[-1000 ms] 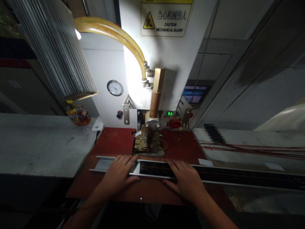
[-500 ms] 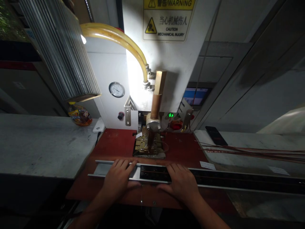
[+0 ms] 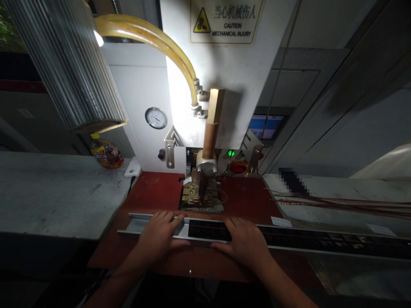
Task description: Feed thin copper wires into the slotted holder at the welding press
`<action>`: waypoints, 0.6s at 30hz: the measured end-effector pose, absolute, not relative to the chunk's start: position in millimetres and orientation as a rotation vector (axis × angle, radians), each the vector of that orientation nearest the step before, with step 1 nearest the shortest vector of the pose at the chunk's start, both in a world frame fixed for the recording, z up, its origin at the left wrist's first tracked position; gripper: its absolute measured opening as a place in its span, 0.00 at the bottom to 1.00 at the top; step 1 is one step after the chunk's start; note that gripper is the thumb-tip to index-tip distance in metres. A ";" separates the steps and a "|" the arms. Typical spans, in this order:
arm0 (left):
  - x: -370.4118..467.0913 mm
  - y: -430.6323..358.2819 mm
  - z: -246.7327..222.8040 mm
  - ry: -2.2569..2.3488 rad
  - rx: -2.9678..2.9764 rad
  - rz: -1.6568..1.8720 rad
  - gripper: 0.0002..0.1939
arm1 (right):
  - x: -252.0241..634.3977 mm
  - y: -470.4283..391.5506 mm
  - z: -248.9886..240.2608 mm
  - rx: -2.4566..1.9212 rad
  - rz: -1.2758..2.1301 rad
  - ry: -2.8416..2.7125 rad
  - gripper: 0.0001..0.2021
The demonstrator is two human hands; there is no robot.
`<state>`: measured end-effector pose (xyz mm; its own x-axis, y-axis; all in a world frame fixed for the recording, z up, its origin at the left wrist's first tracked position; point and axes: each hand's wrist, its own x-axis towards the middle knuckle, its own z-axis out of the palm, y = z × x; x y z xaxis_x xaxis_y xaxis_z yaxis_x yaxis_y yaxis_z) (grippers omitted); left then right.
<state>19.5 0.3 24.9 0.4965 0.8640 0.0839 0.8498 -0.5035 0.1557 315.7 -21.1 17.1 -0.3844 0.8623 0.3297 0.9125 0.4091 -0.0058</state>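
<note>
A long metal channel (image 3: 289, 247) with a black insert (image 3: 205, 230) lies across the red board (image 3: 154, 188). Near the channel's left end, my left hand (image 3: 159, 233) grips it from above, fingers over the far edge and thumb along the near edge. My right hand (image 3: 242, 239) holds the channel in the same way, over the black part. Just beyond the channel stands a brass clamp fixture (image 3: 195, 192), with the copper-coloured rod (image 3: 210, 141) of the machine above it. Both palms hide parts of the channel.
A ribbed lamp housing (image 3: 67, 64) hangs at the upper left. Yellow hoses (image 3: 154, 36) run to the machine. A bottle (image 3: 107, 153) and a white device (image 3: 132, 167) stand on the left table. Copper rods (image 3: 337, 205) and white labels (image 3: 281, 221) lie at the right.
The view has shifted slightly, with the machine appearing a little higher. Both hands keep their hold, and the channel lies in nearly the same place.
</note>
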 end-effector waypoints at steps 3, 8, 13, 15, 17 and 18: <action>20.8 4.6 32.1 1.507 2.606 0.186 0.39 | 315.2 -16.9 23.7 -1.592 -0.212 -2.432 0.29; 23.6 10.4 43.7 1.483 2.567 0.144 0.37 | 318.2 -12.1 28.6 -1.604 -0.185 -2.493 0.33; 23.4 16.8 47.5 1.472 2.564 0.084 0.36 | 324.6 -10.9 23.9 -1.444 -0.264 -2.472 0.40; 23.0 19.2 48.0 1.466 2.561 0.073 0.36 | 326.1 -13.1 20.8 -1.404 -0.281 -2.448 0.39; 22.9 21.1 48.8 1.454 2.558 0.075 0.35 | 326.7 -16.7 17.7 -1.394 -0.303 -2.419 0.40; 22.9 22.0 49.4 1.451 2.556 0.073 0.35 | 326.9 -18.5 16.3 -1.402 -0.317 -2.405 0.42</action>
